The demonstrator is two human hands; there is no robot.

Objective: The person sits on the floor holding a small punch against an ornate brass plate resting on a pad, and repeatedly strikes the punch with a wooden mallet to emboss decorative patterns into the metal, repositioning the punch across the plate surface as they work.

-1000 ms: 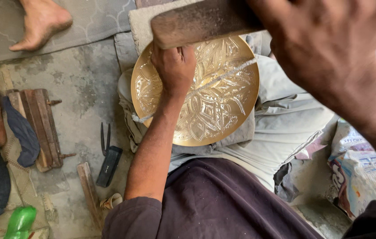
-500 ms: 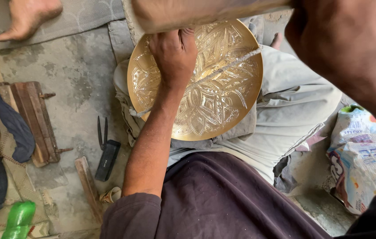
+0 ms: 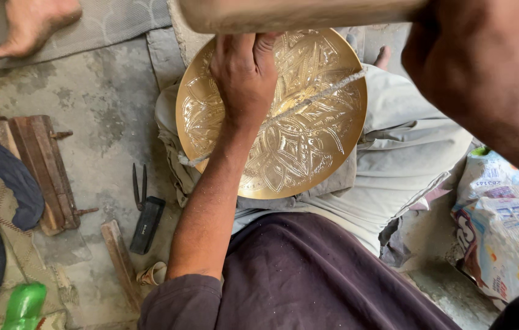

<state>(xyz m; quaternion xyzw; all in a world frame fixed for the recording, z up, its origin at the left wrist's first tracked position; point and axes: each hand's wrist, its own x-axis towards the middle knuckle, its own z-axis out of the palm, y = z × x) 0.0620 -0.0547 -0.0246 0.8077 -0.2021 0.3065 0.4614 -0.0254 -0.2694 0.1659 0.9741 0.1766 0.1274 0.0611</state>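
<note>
The left hand (image 3: pixel 244 73) is closed on something small, pressing down on the engraved brass plate (image 3: pixel 308 146) in the lap. The right hand (image 3: pixel 485 67), raised above and close to the camera, grips a wooden mallet (image 3: pixel 296 13): the chasing step, a blow apparently pending.

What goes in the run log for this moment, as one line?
left hand: pressing on engraved brass plate | right hand: raised, holding wooden mallet | plate on lap cloth
</note>
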